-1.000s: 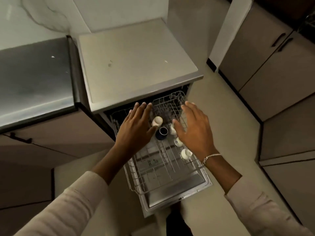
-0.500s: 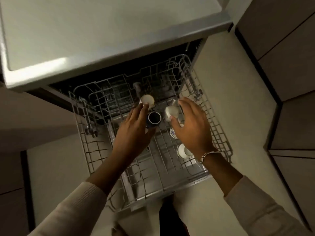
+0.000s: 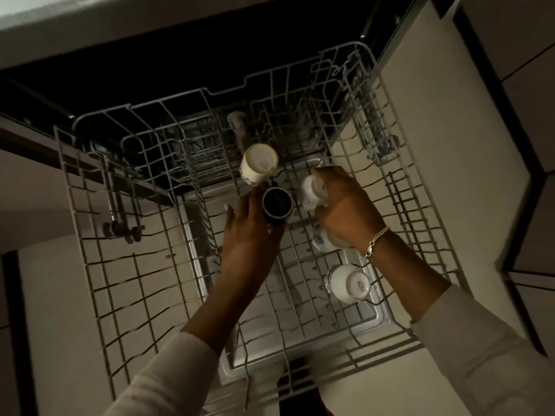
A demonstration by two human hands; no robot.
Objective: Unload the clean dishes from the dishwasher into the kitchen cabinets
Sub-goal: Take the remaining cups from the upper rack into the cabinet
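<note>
The dishwasher's wire rack (image 3: 99, 265) is pulled out below me. My left hand (image 3: 249, 235) grips a dark cup (image 3: 277, 205) standing in the rack's middle. My right hand (image 3: 348, 205) curls around a white cup (image 3: 312, 190) just right of it. Another white cup (image 3: 258, 165) with a blue pattern lies tilted behind the dark one. A patterned white cup (image 3: 322, 240) sits partly hidden under my right wrist. An upturned white cup (image 3: 350, 283) rests nearer to me on the right.
The worktop edge (image 3: 60, 34) hangs over the dark dishwasher opening at the top. The open dishwasher door (image 3: 375, 322) lies under the rack. Cabinet fronts (image 3: 528, 94) stand to the right across the pale floor (image 3: 444, 163).
The view has dropped closer to the rack. My left hand has closed round the dark cup, and my right hand has closed round the white cup beside it.
</note>
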